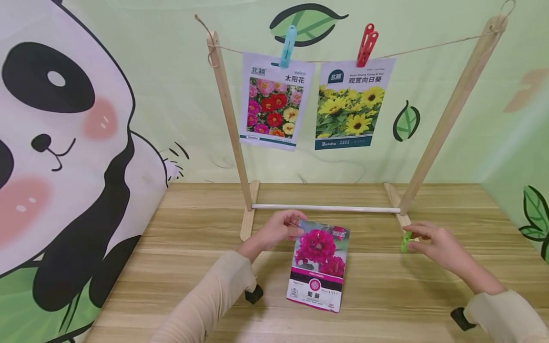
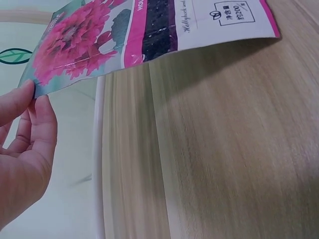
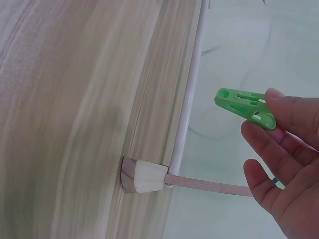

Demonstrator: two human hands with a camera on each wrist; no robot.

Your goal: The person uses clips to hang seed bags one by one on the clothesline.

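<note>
My left hand (image 1: 280, 228) pinches the top left corner of a seed packet (image 1: 317, 267) with magenta flowers on its front. In the left wrist view the packet (image 2: 154, 32) hangs tilted over the wooden table, thumb and forefinger at its corner. On the right, my right hand (image 1: 437, 243) holds a green clothespin (image 3: 245, 107) by its handle end, between thumb and fingers. Two other seed packets hang from a twine line: one with mixed flowers (image 1: 274, 105) under a blue clothespin (image 1: 288, 46), one with yellow flowers (image 1: 351, 107) under a red clothespin (image 1: 367, 45).
A wooden frame carries the twine (image 1: 437, 45) between a left post (image 1: 229, 119) and a right post (image 1: 454, 112). A white rod (image 1: 326, 208) joins their feet low over the wooden table (image 1: 193, 214). Behind stands a green backdrop with a printed panda (image 1: 55, 143).
</note>
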